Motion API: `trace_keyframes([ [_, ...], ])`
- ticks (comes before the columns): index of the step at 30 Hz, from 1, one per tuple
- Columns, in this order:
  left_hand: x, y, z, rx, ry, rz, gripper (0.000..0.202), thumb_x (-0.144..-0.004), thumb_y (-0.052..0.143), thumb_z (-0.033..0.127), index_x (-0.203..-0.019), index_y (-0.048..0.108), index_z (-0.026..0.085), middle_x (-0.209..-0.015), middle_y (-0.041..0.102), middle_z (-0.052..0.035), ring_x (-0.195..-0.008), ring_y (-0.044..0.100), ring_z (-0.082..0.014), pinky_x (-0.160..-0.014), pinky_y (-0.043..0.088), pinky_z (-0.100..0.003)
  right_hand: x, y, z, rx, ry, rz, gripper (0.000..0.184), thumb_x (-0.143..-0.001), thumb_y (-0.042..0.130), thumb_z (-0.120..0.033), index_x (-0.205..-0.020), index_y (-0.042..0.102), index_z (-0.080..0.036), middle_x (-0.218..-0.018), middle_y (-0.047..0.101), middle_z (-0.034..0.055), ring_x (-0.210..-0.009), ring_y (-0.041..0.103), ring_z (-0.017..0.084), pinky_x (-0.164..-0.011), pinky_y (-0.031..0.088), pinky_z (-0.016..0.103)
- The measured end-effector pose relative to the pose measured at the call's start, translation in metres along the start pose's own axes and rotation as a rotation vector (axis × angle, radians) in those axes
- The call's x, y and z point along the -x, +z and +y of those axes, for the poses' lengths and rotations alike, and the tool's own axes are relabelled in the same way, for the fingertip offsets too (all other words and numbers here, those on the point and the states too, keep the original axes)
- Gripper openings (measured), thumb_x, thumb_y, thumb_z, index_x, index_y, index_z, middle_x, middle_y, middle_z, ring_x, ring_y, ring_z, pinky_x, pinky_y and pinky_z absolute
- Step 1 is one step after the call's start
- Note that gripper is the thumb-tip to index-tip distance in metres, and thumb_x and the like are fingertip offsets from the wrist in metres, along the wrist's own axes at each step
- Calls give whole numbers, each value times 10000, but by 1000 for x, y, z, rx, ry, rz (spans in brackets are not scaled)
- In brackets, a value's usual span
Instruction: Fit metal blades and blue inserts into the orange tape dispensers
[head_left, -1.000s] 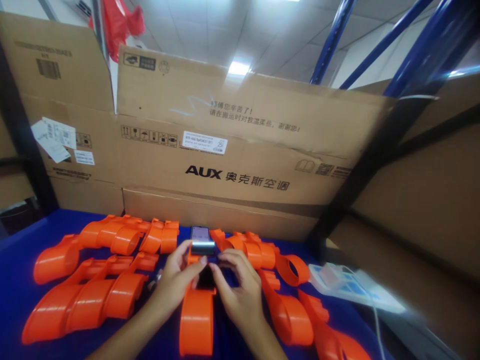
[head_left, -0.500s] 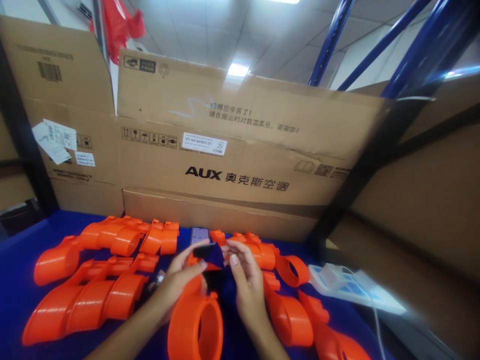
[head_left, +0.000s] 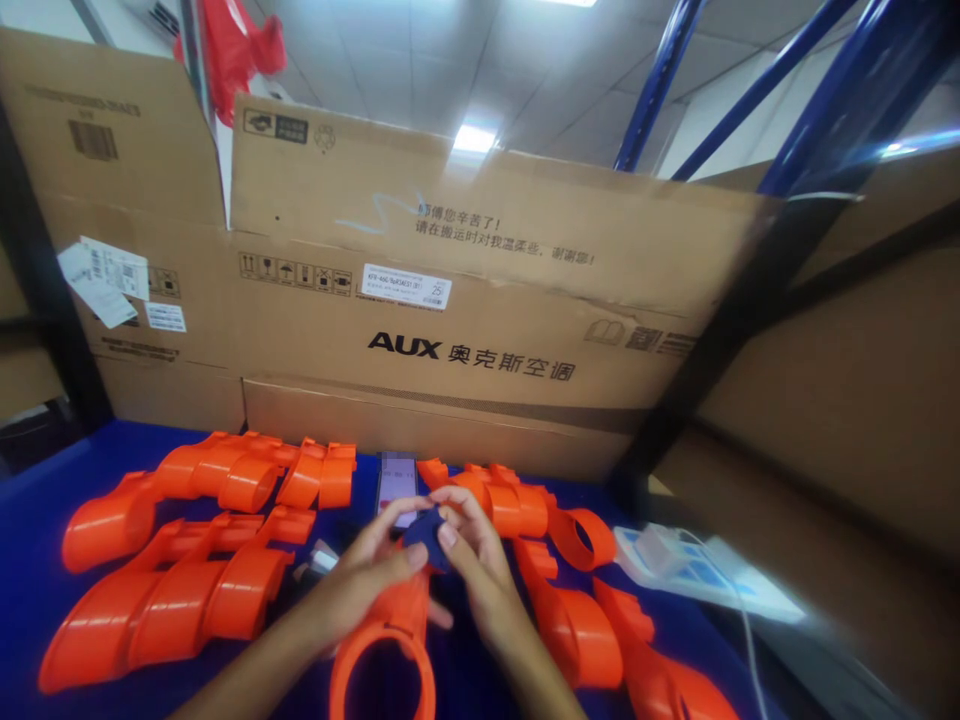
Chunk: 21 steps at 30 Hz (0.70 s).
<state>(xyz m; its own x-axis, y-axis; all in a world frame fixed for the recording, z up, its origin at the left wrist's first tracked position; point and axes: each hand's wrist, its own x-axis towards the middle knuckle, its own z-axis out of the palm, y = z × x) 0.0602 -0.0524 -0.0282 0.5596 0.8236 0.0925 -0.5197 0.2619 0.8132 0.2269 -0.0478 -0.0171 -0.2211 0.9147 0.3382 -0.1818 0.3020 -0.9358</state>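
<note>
An orange plastic part (head_left: 401,608) with a large open ring at its lower end hangs below my hands. My left hand (head_left: 369,562) is closed around its upper end, thumb on top. A small dark blue piece (head_left: 424,534), perhaps cloth, covers that end. My right hand (head_left: 480,556) pinches the blue piece from the right, thumb in front and fingers behind. Both thumbs nearly meet on it. The orange end beneath the blue piece is hidden. Just beyond my fingertips lies a phone (head_left: 397,478).
Similar orange parts lie in rows on the left (head_left: 176,610) and on the right (head_left: 581,635) of the blue table surface (head_left: 45,480). A white power strip (head_left: 712,580) with a cable sits at the right. Behind stands a cardboard sheet (head_left: 315,340). A small whitish object (head_left: 322,558) lies beside my left wrist.
The blue piece has folded over the orange part's upper end, and the black strip seen there is now hidden. My right hand has moved left onto it. The orange ring has turned to face me more.
</note>
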Motion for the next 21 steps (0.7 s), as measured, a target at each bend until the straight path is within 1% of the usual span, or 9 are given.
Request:
trace_keyframes([
  [2, -1, -1, -3, -14, 2, 12, 519, -897, 674, 354, -1369, 465, 301, -1154, 701, -120, -695, 779, -267, -597, 593, -347, 0, 3, 3, -14, 4, -15, 328, -904, 662, -484, -1127, 547, -272, -816, 577, -15, -748, 580, 163, -717, 476, 265],
  [4, -3, -2, -5, -16, 5, 15, 534, -872, 696, 355, -1359, 485, 301, -1146, 705, -113, -678, 771, -259, -625, 594, -372, 0, 5, 5, -28, -17, -5, 321, -886, 688, -487, -1063, 535, -267, -797, 554, -29, -716, 545, 144, -696, 459, 251],
  [7, -3, -4, -3, -42, 12, 43, 552, -832, 737, 321, -1344, 534, 292, -1179, 696, -125, -782, 767, -293, -710, 594, -411, -1, 8, 6, -21, -45, 28, 298, -879, 707, -465, -953, 508, -256, -791, 531, -39, -721, 514, 131, -676, 436, 231],
  [9, -3, -4, 0, -49, 21, 53, 537, -823, 746, 299, -1326, 559, 290, -1191, 695, -127, -807, 764, -304, -721, 591, -414, -2, 8, 6, -11, -49, 41, 296, -882, 706, -456, -926, 495, -254, -797, 526, -42, -730, 512, 130, -678, 439, 229],
  [11, -2, -2, 0, -42, 35, 54, 506, -830, 736, 289, -1308, 572, 286, -1192, 696, -126, -763, 765, -290, -692, 592, -403, -2, 8, 6, -13, -32, 33, 295, -887, 698, -462, -967, 501, -258, -809, 544, -39, -722, 528, 131, -675, 451, 234],
  [14, -4, -2, -1, -12, 84, 58, 466, -855, 700, 302, -1297, 557, 270, -1178, 707, -128, -649, 762, -261, -601, 592, -373, -1, 7, 5, 13, 6, 24, 337, -911, 653, -497, -1118, 523, -265, -841, 600, -14, -723, 581, 152, -675, 484, 263],
  [16, -7, -4, -1, 43, 111, 77, 488, -876, 670, 346, -1329, 513, 257, -1130, 730, -138, -584, 750, -252, -536, 584, -351, -2, 5, 2, 101, -4, 77, 331, -955, 564, -524, -1151, 553, -257, -879, 633, 13, -772, 614, 180, -712, 503, 293],
  [18, -10, -8, 3, 125, 85, 102, 555, -903, 623, 429, -1391, 452, 228, -1063, 751, -162, -562, 744, -255, -497, 574, -335, -2, 3, 0, 263, -46, 137, 286, -984, 510, -501, -1069, 602, -243, -907, 650, 29, -833, 624, 200, -765, 498, 313],
  [21, -11, -17, 14, 231, 36, 174, 631, -933, 554, 513, -1455, 392, 198, -1020, 761, -182, -578, 747, -258, -499, 575, -329, -3, -1, -4, 569, -100, 98, 210, -964, 566, -417, -896, 616, -224, -883, 646, 30, -855, 603, 213, -791, 464, 328],
])
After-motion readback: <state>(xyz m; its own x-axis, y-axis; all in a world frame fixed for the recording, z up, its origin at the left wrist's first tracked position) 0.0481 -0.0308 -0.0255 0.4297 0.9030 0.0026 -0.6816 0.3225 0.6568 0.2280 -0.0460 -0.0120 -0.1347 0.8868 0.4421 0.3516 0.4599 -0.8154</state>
